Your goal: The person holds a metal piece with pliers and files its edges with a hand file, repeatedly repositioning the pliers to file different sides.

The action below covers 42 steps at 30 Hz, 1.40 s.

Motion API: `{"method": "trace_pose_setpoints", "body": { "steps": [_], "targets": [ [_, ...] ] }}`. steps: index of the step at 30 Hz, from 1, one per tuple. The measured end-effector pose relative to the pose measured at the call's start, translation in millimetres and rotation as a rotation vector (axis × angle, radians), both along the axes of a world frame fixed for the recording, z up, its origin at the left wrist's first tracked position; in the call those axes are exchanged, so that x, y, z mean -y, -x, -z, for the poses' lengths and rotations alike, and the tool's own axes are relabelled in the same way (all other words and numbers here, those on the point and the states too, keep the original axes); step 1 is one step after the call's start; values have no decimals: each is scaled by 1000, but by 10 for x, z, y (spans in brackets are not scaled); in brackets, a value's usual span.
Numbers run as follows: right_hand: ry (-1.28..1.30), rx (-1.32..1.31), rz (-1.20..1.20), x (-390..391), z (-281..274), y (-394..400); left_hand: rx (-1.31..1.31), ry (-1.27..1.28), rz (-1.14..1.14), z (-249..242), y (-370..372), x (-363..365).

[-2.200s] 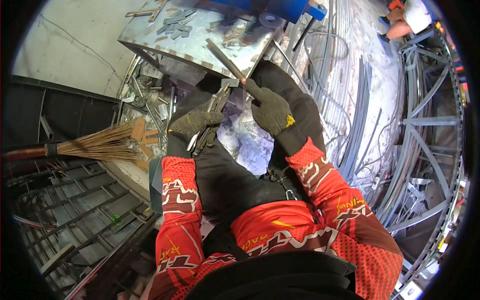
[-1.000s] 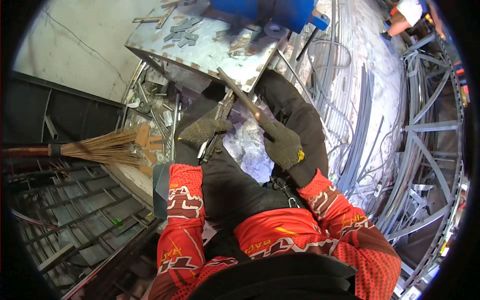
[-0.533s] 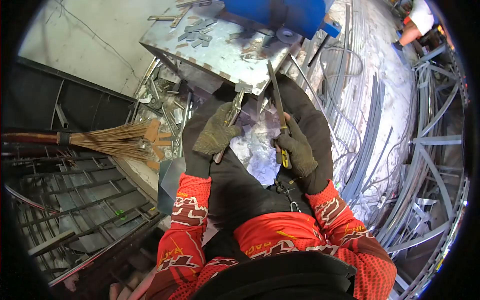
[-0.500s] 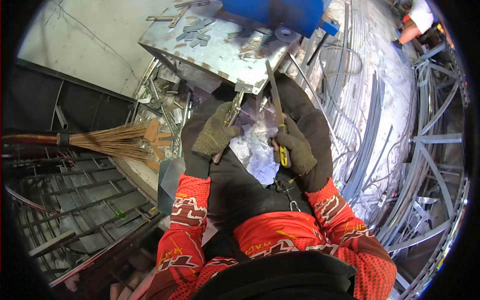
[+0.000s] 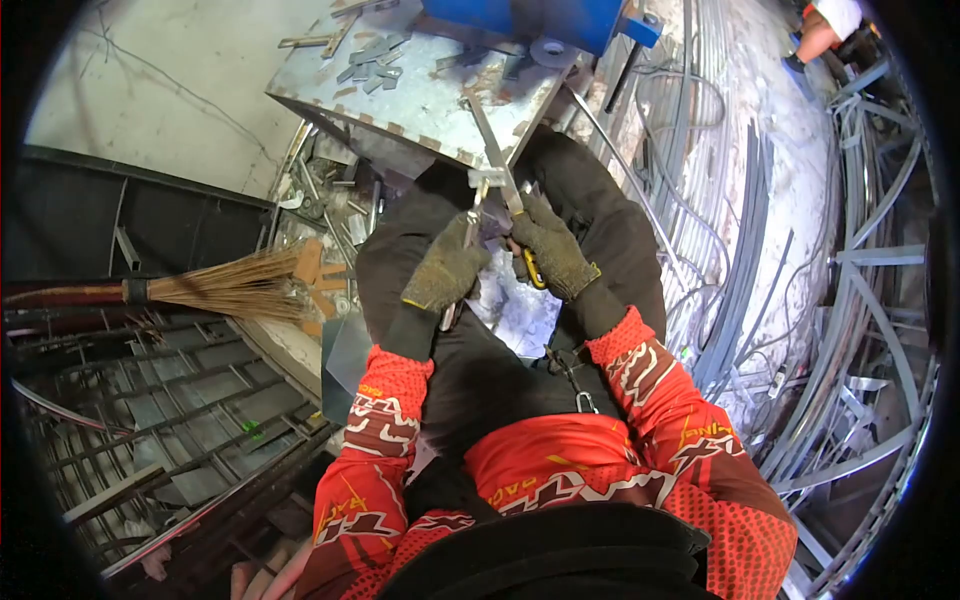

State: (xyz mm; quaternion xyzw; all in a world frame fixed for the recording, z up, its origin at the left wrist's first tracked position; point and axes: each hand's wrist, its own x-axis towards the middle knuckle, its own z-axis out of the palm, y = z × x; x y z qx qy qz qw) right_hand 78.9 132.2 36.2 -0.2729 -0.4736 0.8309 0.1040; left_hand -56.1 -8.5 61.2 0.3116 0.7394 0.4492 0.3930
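My left hand point(image 5: 448, 265), in a grey-green work glove, is closed around locking pliers point(image 5: 476, 208). A small metal piece point(image 5: 487, 178) sits in the jaws of the pliers, near the front edge of the metal table point(image 5: 420, 110). My right hand point(image 5: 556, 250), gloved too, is wrapped round the yellow handle of a flat file point(image 5: 492, 150). The file slants up and to the left, its blade beside or against the small piece and its tip over the table.
Several flat metal pieces point(image 5: 375, 62) lie on the table beside a blue machine point(image 5: 530, 20). A straw broom point(image 5: 220, 285) is at the left. Long metal bars point(image 5: 745, 240) lie on the floor at the right. Another person's leg point(image 5: 815, 42) shows at the top right.
The file has swung left and now meets the small piece. My right hand has moved up and left, and my left hand slightly right. The gripped piece stands off the table corner.
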Motion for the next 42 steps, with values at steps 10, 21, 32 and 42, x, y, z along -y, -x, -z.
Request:
{"method": "trace_pose_setpoints", "body": {
  "steps": [10,21,32,42],
  "targets": [
    [80,15,-16,5,30,-23,-14,29,-33,21,-183,229],
    [51,-35,-52,27,-136,-79,-281,-88,-51,114,10,172],
    [-129,61,-18,185,-343,-309,-510,-14,-147,-267,203,159],
    [-476,126,40,67,-232,-439,-319,-54,-11,-245,393,265]
  ]
}}
